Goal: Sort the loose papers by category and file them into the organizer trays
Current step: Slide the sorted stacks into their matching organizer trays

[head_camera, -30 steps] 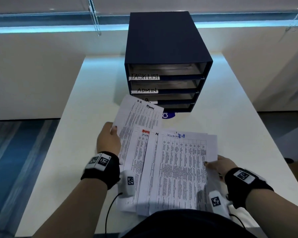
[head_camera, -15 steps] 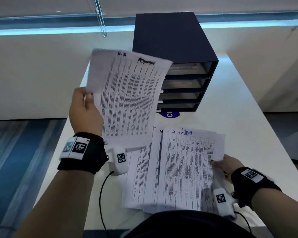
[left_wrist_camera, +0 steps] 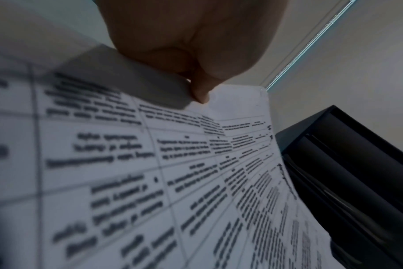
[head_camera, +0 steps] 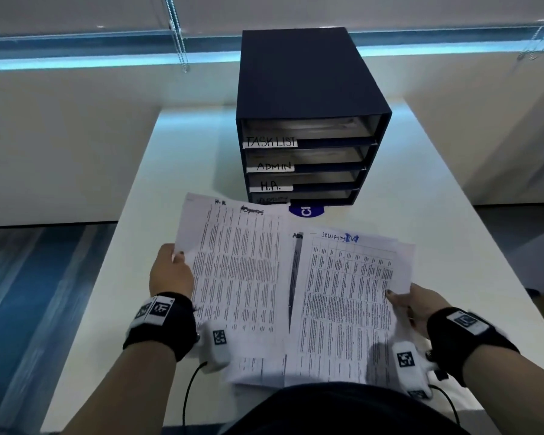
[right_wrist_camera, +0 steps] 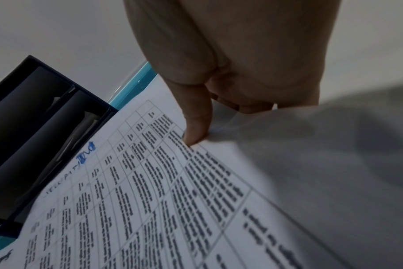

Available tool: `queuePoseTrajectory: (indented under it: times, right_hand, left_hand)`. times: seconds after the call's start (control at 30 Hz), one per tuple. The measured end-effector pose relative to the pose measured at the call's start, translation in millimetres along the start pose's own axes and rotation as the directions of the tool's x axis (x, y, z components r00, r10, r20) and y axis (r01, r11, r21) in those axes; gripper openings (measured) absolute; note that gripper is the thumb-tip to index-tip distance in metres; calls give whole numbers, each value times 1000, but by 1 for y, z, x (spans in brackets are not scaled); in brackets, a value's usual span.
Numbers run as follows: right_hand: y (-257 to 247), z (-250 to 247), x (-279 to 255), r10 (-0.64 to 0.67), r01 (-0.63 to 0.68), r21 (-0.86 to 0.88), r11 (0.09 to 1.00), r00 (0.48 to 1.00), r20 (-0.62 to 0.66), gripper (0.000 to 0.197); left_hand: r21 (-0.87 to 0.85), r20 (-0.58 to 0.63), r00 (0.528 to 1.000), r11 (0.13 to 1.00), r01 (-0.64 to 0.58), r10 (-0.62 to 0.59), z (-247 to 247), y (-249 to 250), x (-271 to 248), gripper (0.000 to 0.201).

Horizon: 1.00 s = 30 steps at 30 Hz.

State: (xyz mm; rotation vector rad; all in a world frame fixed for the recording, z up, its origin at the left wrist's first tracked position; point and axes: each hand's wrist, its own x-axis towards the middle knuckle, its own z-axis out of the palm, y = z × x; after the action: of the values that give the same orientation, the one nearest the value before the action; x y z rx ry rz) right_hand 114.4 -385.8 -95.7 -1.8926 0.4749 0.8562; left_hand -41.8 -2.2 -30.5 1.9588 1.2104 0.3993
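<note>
A dark blue organizer (head_camera: 299, 80) stands at the back of the white table (head_camera: 446, 233), its trays labelled TASK LIST (head_camera: 270, 141), ADMIN (head_camera: 274, 166) and H.R. (head_camera: 272, 185); the lowest label is unreadable. My left hand (head_camera: 170, 271) pinches the left edge of a printed sheet marked H.R. (head_camera: 242, 277), held low over the table. My right hand (head_camera: 412, 304) grips the right edge of the paper stack (head_camera: 346, 302), whose top sheet carries a handwritten word and a blue mark. The left wrist view shows the thumb (left_wrist_camera: 200, 91) on the H.R. sheet (left_wrist_camera: 150, 182); the right wrist view shows a finger (right_wrist_camera: 196, 131) pressing the stack (right_wrist_camera: 173, 200).
A blue round sticker (head_camera: 306, 211) lies on the table just before the organizer. Blind cords (head_camera: 178, 32) hang at the back wall. Striped blue carpet (head_camera: 29, 293) lies left of the table, which is bare on both sides of the organizer.
My left hand lifted the H.R. sheet off the stack, raised it before the organizer, then lowered it to the left of the stack. My right hand kept its hold on the stack.
</note>
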Motion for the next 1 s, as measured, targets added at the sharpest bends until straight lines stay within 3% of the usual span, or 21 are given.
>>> queuePoseTrajectory:
  times: [0.2,0.33,0.5,0.6,0.7,0.77,0.83,0.9,1.0]
  right_hand:
    - [7,-2,8,-9,8,-17,1000,1000,-24,15]
    - [13,4,13,-37,37,55,998,999,5,21]
    - [-2,25,-16,-101,85,207,975,992,70,20]
    - [-7,34,-23,-153,127,260,957,985,82,25]
    - [-9,34,-24,-167,141,281,949,983,73,26]
    - [-10,34,-29,-189,159,305,939,979,70,26]
    - [-11,34,-31,-208,178,327,928,976,60,26]
    - [-10,34,-28,-205,185,328,926,979,25,26]
    - [-8,31,-22,-181,192,150,970,980,-88,28]
  left_hand:
    - [-20,56,998,999,-37,38,4,-1,2,21]
    - [-18,208,977,999,-40,43,17,1,-7,23]
    - [42,464,884,996,-85,56,41,7,-32,16]
    - [-48,531,846,999,-19,41,46,10,-43,13]
    - [-132,629,776,990,40,52,47,10,-47,26]
    - [-124,653,756,991,54,41,48,7,-46,29]
    - [-121,629,777,990,69,23,49,3,-43,26]
    - [-137,562,827,986,92,1,48,0,-39,26]
    - [-184,454,889,971,152,-53,40,-4,-29,28]
